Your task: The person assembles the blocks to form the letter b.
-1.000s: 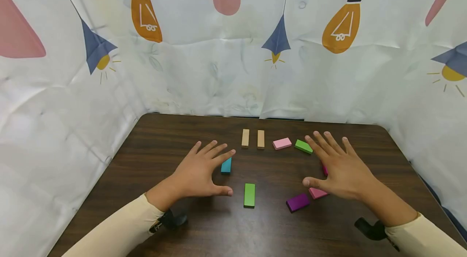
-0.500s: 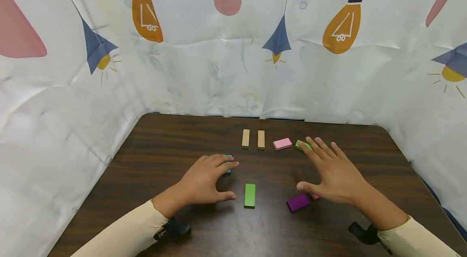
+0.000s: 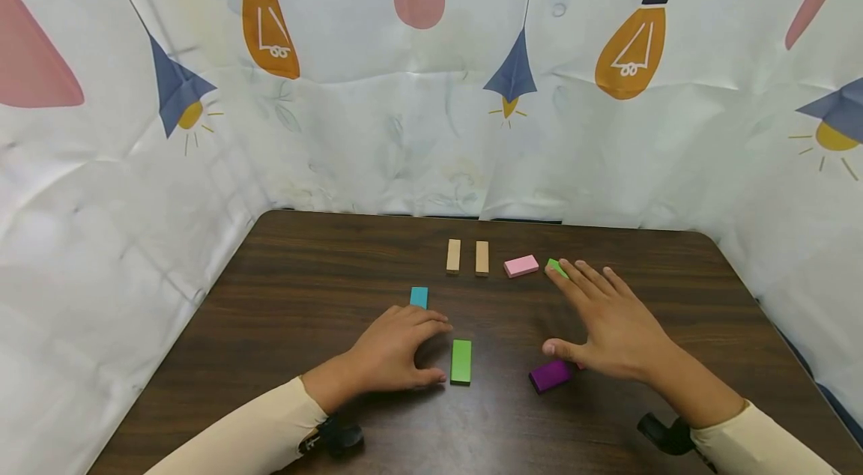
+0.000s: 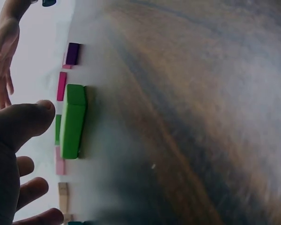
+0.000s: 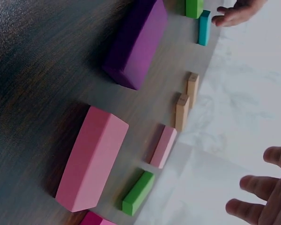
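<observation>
The near green block lay flat on the table, the left hand just left of it and the right hand well right (both empty, thumbs and fingers apart), its narrow width apparently favouring a low, level pinch.

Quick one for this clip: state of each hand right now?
Left hand: open, holding nothing, beside the nearer green block.
Right hand: open, holding nothing.
</observation>
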`<state>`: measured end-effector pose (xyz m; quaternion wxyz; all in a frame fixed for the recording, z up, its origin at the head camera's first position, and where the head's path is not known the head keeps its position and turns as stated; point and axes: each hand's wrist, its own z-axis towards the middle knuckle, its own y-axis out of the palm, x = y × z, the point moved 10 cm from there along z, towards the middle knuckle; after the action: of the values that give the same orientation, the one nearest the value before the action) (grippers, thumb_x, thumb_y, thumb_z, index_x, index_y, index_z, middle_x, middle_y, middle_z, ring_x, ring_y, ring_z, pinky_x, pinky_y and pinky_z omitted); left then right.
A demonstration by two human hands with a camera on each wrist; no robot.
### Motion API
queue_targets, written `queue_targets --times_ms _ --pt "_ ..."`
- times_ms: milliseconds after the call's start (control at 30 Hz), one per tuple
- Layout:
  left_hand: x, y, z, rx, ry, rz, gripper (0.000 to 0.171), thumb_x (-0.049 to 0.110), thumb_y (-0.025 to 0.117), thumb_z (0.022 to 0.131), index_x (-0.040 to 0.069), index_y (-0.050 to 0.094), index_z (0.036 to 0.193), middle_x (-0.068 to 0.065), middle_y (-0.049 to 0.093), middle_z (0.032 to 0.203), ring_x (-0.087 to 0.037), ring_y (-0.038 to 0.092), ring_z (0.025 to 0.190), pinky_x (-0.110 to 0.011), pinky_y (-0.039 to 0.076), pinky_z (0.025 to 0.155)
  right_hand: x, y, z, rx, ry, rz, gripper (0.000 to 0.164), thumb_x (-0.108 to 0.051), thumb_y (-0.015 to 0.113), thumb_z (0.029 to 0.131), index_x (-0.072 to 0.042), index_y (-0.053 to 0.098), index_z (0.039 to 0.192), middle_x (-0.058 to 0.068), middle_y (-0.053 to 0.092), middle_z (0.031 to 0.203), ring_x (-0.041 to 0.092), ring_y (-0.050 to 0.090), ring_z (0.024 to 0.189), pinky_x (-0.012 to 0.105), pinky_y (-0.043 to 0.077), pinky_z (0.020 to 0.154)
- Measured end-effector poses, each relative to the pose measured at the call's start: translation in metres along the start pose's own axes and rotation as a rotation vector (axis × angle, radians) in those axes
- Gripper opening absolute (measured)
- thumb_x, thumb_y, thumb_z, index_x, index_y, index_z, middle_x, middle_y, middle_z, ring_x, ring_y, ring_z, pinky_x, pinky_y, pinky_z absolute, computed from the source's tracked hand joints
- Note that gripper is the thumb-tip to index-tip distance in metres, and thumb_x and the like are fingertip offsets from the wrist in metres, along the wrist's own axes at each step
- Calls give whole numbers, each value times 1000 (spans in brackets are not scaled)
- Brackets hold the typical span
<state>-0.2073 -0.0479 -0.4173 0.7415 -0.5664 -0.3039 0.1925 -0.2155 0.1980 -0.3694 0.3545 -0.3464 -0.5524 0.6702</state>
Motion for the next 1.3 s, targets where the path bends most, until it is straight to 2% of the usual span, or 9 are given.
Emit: queue_targets --times_ms 233,400,667,867,1167,1300 --pt "3 15 5 -13 1 -24 60 52 80 83 20 67 132 6 63 134 -17 57 123 -43 45 97 0 3 -2 9 -2 7 104 -71 64 87 -20 19 165 12 28 166 40 29 149 62 18 117" --pt "6 23 8 -26 11 -25 58 52 79 84 21 67 132 8 64 133 -15 56 123 -42 44 100 0 3 -3 18 -5 6 104 -72 63 87 -20 19 165 10 29 166 39 30 149 61 19 117" --pt "12 23 10 -13 29 -16 55 51 81 82 22 69 128 12 67 127 -14 57 118 -38 44 98 -1 4 -4 34 -5 25 104 -70 67 85 -20 23 164 6 28 167 38 31 149 62 20 116" --pt "12 26 11 -20 27 6 50 52 80 84 22 71 123 10 66 130 -14 56 118 -38 45 97 -1 5 -3 20 -1 27 104 -71 67 85 -19 24 164 3 25 168 38 30 149 61 19 117" --pt "12 23 7 14 58 -21 47 48 83 82 20 73 119 8 67 129 -14 57 116 -38 45 95 -2 6 -3 38 -20 28 104 -71 67 85 -21 23 165 5 26 167 39 33 148 61 20 116" --pt "11 23 5 9 58 -40 47 47 83 83 20 73 120 8 66 131 -13 56 117 -39 44 97 -2 7 -3 40 -22 25 104 -71 67 85 -22 22 165 5 26 167 39 33 147 62 20 116"
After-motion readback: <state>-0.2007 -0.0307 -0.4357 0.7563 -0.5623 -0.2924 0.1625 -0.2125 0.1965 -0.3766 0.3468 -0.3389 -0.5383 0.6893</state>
